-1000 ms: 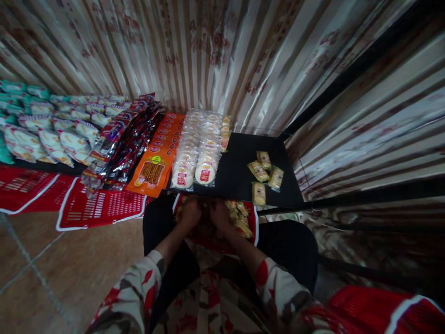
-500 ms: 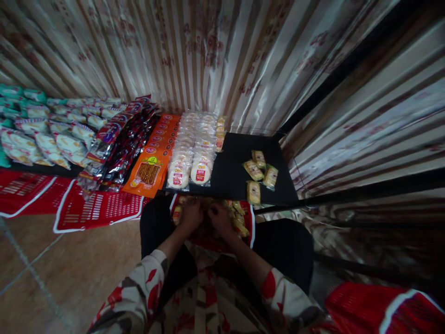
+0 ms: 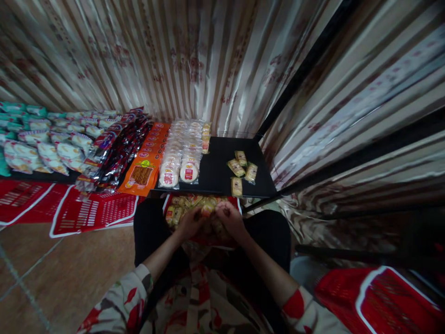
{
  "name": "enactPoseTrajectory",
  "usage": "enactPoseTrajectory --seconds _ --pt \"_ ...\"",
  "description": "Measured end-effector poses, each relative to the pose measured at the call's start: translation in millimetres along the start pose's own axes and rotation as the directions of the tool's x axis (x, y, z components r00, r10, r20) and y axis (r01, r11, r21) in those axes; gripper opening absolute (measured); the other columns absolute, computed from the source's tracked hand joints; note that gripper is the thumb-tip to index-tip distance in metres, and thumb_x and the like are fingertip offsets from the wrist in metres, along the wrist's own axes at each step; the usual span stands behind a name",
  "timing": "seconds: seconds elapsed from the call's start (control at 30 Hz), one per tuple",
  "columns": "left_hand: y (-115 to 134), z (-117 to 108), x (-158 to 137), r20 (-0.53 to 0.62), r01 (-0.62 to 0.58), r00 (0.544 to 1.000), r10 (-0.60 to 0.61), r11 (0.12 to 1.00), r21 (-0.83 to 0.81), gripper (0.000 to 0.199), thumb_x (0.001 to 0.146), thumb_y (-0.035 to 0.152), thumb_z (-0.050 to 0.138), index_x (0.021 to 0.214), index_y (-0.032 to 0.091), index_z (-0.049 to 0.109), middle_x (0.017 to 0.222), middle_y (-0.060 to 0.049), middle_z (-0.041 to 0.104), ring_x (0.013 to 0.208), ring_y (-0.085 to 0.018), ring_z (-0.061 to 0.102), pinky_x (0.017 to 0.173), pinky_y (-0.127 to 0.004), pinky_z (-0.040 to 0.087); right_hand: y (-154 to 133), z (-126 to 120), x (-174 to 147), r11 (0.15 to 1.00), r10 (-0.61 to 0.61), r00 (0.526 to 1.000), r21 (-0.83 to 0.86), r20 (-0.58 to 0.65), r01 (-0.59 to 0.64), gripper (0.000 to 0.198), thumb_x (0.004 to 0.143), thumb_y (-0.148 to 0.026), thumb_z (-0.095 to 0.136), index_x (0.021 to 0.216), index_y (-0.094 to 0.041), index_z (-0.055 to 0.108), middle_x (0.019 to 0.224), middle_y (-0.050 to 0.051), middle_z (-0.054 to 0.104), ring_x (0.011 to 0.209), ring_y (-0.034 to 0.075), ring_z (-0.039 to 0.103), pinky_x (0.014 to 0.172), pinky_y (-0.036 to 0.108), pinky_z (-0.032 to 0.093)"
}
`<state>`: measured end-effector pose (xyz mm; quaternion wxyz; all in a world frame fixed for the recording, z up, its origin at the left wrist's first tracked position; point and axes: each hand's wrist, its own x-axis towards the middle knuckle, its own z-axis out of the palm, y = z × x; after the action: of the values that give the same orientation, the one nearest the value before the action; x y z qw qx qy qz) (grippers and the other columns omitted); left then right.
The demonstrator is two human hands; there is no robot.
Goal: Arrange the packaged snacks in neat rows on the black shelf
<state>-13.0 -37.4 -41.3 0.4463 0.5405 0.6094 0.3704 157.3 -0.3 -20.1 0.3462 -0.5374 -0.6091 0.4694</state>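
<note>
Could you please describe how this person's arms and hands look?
Loose cream fabric sleeves with red and grey-brown patches end well short of the left hand and right hand. Both hands are bare, without gloves; no watch or bracelet shows.

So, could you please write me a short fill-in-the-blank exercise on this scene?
The pack showing brown sticks is mostly ____ in colour. The round white crackers lie in ____ columns. Loose yellow packets near the right end of the black shelf number ____. The left grip and right grip are at a red basket with a ____ rim.
Missing words: orange; two; four; white.
</note>
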Motion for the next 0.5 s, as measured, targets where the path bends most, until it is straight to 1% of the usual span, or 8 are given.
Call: enactPoseTrajectory --seconds 0.07,0.13,0.2,0.27,0.37,0.43,0.5 --pt "14 0 1 -0.029 -0.061 0.998 0.059 0.996 -0.068 0.032 0.074 0.027 0.058 0.105 0.019 0.060 0.104 -0.005 0.066 0.097 -0.019 0.060 0.089 -0.033 0.046 -4 0 1 0.997 0.003 0.999 0.075 -0.035 0.000 0.028 0.075 -0.040 0.053 0.096 -0.021 0.054 0.061 -0.004 0.055 0.057 0.013 0.054 0.058 0.026 0.046" --pt "28 1 5 -0.061 -0.099 0.994 0.091 0.987 -0.126 0.030 0.075 0.026 0.056 0.105 0.018 0.059 0.103 -0.006 0.066 0.095 -0.018 0.060 0.086 -0.032 0.047 -8 0 2 0.997 -0.022 1.000 0.072 -0.016 0.024 0.036 0.073 -0.040 0.058 0.102 -0.021 0.053 0.070 -0.001 0.060 0.062 0.013 0.057 0.061 0.027 0.048" --pt "38 2 10 -0.109 -0.109 0.990 0.093 0.981 -0.157 0.032 0.075 0.025 0.057 0.106 0.018 0.058 0.102 -0.007 0.066 0.093 -0.018 0.061 0.085 -0.032 0.047 -14 0 4 0.998 -0.054 0.998 0.036 0.021 0.054 0.033 0.072 -0.040 0.060 0.099 -0.021 0.057 0.084 0.002 0.064 0.071 0.015 0.060 0.068 0.029 0.050" --pt "45 5 16 -0.152 -0.113 0.985 0.087 0.979 -0.172 0.033 0.074 0.025 0.057 0.106 0.017 0.058 0.103 -0.007 0.066 0.093 -0.019 0.061 0.084 -0.032 0.047 -20 -1 7 0.998 -0.058 0.997 0.033 0.059 0.057 0.028 0.075 -0.041 0.058 0.095 -0.021 0.060 0.092 0.004 0.066 0.079 0.017 0.061 0.074 0.032 0.051" --pt "54 9 26 -0.173 -0.137 0.979 0.106 0.974 -0.182 0.033 0.076 0.024 0.055 0.107 0.017 0.059 0.106 -0.008 0.064 0.096 -0.019 0.060 0.086 -0.033 0.047 -30 -5 16 0.994 -0.023 0.995 0.106 0.092 0.013 0.028 0.076 -0.044 0.055 0.092 -0.022 0.061 0.090 0.003 0.067 0.085 0.018 0.063 0.077 0.032 0.051" --pt "61 12 34 -0.199 -0.154 0.972 0.125 0.978 -0.139 0.033 0.077 0.024 0.054 0.109 0.016 0.059 0.106 -0.009 0.064 0.097 -0.020 0.059 0.088 -0.034 0.046 -35 -8 26 0.986 -0.014 0.996 0.169 0.093 -0.002 0.030 0.075 -0.046 0.056 0.091 -0.022 0.060 0.089 0.003 0.067 0.084 0.018 0.063 0.077 0.031 0.051" --pt "69 15 43 -0.222 -0.153 0.966 0.133 0.985 -0.074 0.036 0.079 0.026 0.052 0.113 0.017 0.057 0.105 -0.009 0.063 0.098 -0.020 0.058 0.089 -0.035 0.045 -37 -11 39 0.980 -0.014 0.997 0.198 0.081 -0.002 0.031 0.073 -0.047 0.057 0.089 -0.021 0.060 0.085 0.003 0.067 0.080 0.018 0.063 0.075 0.029 0.051"
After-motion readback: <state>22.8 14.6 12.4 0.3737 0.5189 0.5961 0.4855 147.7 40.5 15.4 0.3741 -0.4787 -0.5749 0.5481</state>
